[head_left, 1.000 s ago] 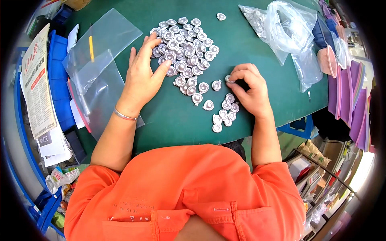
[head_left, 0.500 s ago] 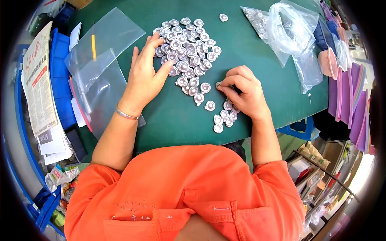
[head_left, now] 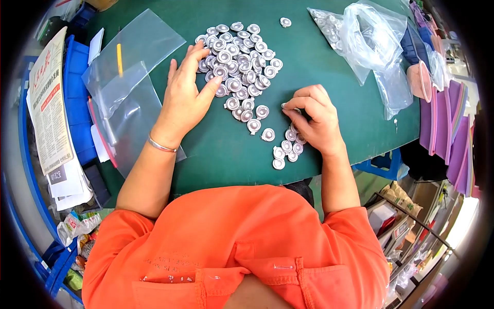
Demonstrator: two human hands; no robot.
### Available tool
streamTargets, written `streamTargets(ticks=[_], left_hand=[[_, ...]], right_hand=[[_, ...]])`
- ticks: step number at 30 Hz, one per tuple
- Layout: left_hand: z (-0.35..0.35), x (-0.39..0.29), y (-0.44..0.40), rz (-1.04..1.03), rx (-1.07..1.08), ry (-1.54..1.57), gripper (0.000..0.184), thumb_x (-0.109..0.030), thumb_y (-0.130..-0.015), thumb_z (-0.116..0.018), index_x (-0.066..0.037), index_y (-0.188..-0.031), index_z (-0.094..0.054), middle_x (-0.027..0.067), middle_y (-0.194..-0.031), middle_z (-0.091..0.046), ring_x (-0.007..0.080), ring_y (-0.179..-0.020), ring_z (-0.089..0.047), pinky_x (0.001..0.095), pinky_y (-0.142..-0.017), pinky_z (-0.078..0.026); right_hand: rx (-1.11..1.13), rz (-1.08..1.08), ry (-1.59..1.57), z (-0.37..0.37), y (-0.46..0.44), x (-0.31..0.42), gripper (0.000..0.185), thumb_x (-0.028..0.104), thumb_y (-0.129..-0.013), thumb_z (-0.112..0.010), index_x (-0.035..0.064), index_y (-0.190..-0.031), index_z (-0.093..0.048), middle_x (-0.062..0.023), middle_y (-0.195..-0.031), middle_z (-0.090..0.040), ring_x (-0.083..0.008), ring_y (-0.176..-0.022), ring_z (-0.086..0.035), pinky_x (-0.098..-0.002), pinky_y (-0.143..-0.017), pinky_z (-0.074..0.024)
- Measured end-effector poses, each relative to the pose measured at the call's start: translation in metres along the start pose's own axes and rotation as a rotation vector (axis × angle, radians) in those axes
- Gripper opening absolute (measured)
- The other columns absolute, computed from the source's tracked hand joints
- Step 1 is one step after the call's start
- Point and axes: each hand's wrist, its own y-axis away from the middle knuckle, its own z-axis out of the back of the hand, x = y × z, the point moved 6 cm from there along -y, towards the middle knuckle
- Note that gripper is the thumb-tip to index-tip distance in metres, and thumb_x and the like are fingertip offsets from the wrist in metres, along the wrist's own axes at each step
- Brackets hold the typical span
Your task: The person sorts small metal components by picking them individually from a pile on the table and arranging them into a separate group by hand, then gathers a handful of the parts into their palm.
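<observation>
A pile of round silver metal pieces [head_left: 239,64] lies on the green table [head_left: 226,165]. Against the pile's left edge rests my left hand [head_left: 188,98], fingers apart, its fingertips touching the outer pieces. My right hand [head_left: 314,116] is right of the pile, thumb and fingers pinched on one small metal piece, mostly hidden by the fingertips. Just below that hand lies a smaller group of the same pieces [head_left: 286,147], partly covered by it. A single piece [head_left: 267,135] sits between the two groups, and another [head_left: 285,22] lies alone farther back.
Clear plastic sheets [head_left: 128,77] with a yellow pencil [head_left: 120,61] lie at the left, beside blue bins [head_left: 80,103] and a newspaper [head_left: 49,103]. Plastic bags [head_left: 373,38], one holding metal pieces, are at the back right. Purple sheets [head_left: 432,123] stand at the right edge.
My right hand has shifted slightly left and now pinches a piece near the small group. The separate piece that lay just left of this hand no longer shows there. My left hand stays beside the pile.
</observation>
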Motion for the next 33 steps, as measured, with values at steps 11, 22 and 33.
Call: streamTargets(ticks=[11, 22, 33], left_hand=[[-0.001, 0.001, 0.000, 0.007, -0.013, -0.027, 0.047, -0.019, -0.088, -0.063, -0.006, -0.131, -0.047, 0.0145, -0.146, -0.045, 0.0303, -0.139, -0.038, 0.0509, -0.116, -0.018], [0.001, 0.000, -0.001, 0.018, -0.027, 0.028, 0.046, -0.019, -0.088, -0.064, -0.004, -0.128, -0.050, 0.0184, -0.145, -0.045, 0.0309, -0.137, -0.040, 0.0485, -0.116, -0.020], [0.000, 0.001, 0.000, -0.013, -0.033, -0.022, 0.048, -0.018, -0.087, -0.065, -0.005, -0.130, -0.048, 0.0175, -0.144, -0.046, 0.0316, -0.136, -0.041, 0.0490, -0.116, -0.019]], right_hand=[[0.036, -0.136, 0.133, 0.024, 0.015, -0.017, 0.025, -0.012, -0.075, -0.057, 0.0040, -0.091, -0.067, -0.0101, -0.089, -0.062, -0.0297, -0.086, -0.059, -0.0359, -0.077, -0.0485], [0.163, -0.218, -0.059, 0.009, 0.006, -0.006, 0.018, 0.005, -0.072, -0.073, 0.0061, -0.090, -0.068, -0.0067, -0.089, -0.063, -0.0248, -0.083, -0.057, -0.0354, -0.075, -0.0456], [0.274, -0.048, 0.054, -0.016, 0.003, 0.028, 0.023, 0.010, -0.068, -0.078, 0.0098, -0.089, -0.069, -0.0022, -0.089, -0.059, -0.0218, -0.088, -0.055, -0.0359, -0.083, -0.0392]])
